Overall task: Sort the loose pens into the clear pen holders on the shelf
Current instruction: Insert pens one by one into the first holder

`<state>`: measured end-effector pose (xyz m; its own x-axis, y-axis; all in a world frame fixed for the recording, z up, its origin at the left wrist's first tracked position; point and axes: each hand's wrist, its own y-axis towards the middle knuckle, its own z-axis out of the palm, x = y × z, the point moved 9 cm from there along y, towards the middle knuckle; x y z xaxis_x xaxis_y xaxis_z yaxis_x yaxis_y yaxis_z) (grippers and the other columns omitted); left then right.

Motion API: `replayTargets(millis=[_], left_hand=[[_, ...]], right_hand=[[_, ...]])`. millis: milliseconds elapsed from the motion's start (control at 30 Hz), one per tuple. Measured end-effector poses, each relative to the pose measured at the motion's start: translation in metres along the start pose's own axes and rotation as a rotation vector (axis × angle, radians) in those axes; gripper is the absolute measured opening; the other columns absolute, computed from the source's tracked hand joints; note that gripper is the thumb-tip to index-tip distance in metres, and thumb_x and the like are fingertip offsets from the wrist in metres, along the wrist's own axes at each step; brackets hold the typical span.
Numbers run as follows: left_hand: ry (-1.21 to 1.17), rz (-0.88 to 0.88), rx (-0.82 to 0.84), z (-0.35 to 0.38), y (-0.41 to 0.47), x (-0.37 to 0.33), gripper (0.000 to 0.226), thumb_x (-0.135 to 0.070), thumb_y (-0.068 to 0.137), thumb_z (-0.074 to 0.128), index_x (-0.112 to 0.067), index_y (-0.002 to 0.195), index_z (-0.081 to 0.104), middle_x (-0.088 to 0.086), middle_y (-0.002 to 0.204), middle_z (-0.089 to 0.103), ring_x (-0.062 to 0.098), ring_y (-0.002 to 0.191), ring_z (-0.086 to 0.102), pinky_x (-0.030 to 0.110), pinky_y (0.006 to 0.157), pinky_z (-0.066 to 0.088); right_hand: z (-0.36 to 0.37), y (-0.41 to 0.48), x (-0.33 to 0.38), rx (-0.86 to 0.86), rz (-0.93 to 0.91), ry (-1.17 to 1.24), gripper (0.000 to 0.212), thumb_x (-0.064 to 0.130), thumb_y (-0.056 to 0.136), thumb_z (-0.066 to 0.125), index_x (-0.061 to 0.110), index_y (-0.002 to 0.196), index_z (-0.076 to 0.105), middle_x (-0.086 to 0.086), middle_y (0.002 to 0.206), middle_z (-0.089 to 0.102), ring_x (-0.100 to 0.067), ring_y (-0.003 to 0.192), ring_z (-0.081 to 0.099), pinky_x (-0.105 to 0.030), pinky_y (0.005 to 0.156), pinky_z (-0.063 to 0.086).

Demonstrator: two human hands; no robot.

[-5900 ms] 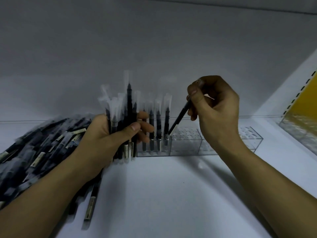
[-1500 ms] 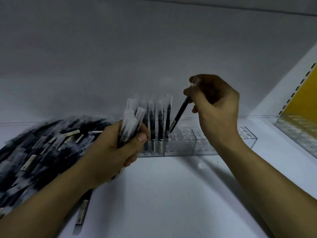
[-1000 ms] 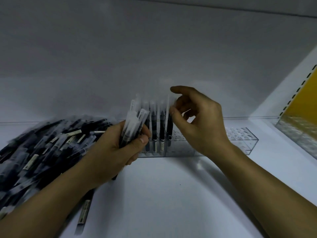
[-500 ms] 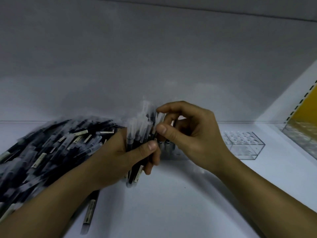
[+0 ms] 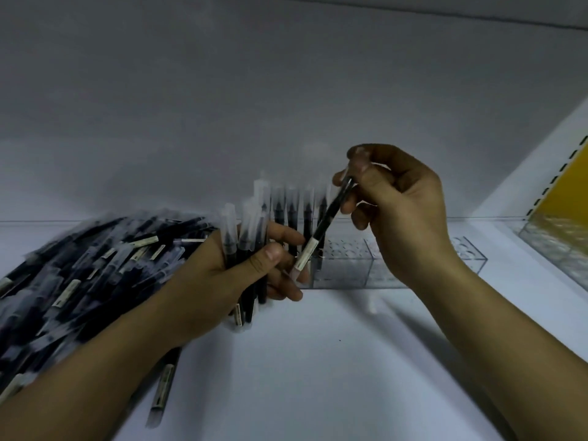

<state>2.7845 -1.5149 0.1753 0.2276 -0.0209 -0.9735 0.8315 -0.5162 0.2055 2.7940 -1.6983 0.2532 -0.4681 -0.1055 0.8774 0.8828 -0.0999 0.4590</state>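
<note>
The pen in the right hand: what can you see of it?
The pen is slim and black, with a pale label near its lower end. It slants, top pinched by the right hand, lower end in front of the clear pen holder, near the left hand; whether they touch is unclear.

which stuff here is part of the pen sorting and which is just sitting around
In the job: right hand pinching one pen, left hand gripping a bundle, pen pile, clear holder.
Lying about: yellow panel, slotted shelf post.
</note>
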Motion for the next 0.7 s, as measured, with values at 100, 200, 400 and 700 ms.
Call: replayTargets(millis=[100,200,400,700], left_hand=[[0.022,0.059,-0.095,-0.007,-0.002,-0.007,0.027,-0.031,0.094,0.050,-0.031,0.117,0.064,0.016,0.094,0.074,0.034,0.075,0.073,0.042,0.069,0.061],[0.077,0.130,-0.151,-0.008,-0.008,-0.018,0.023,-0.023,0.093,0.048,-0.008,0.108,0.058,0.014,0.085,0.072,0.029,0.061,0.065,0.034,0.062,0.053],[0.091,0.045,-0.107,-0.008,-0.004,-0.009,0.035,-0.057,0.088,0.062,-0.027,0.106,0.065,0.009,0.100,0.075,0.032,0.077,0.074,0.049,0.070,0.060],[0.035,0.049,-0.175,-0.016,-0.010,-0.004,0.077,-0.062,0.072,0.078,-0.013,0.129,0.059,0.010,0.120,0.070,0.030,0.112,0.068,0.050,0.095,0.053]], right_hand=[[-0.007,0.005,-0.005,-0.034,0.062,0.098,0.015,0.006,0.101,0.056,0.002,0.106,0.069,-0.010,0.081,0.069,-0.019,0.058,0.058,-0.025,0.048,0.042],[-0.009,0.006,-0.008,-0.040,0.088,0.142,0.019,0.002,0.099,0.053,0.001,0.104,0.071,-0.010,0.079,0.067,-0.019,0.060,0.056,-0.025,0.051,0.043],[-0.012,0.007,-0.004,-0.052,0.044,0.128,0.020,0.004,0.093,0.058,0.004,0.106,0.073,-0.006,0.079,0.068,-0.018,0.067,0.057,-0.026,0.055,0.043],[-0.031,0.008,0.019,-0.216,-0.178,-0.158,0.017,0.003,0.095,0.065,0.008,0.110,0.071,-0.009,0.086,0.074,-0.026,0.077,0.073,-0.028,0.061,0.055]])
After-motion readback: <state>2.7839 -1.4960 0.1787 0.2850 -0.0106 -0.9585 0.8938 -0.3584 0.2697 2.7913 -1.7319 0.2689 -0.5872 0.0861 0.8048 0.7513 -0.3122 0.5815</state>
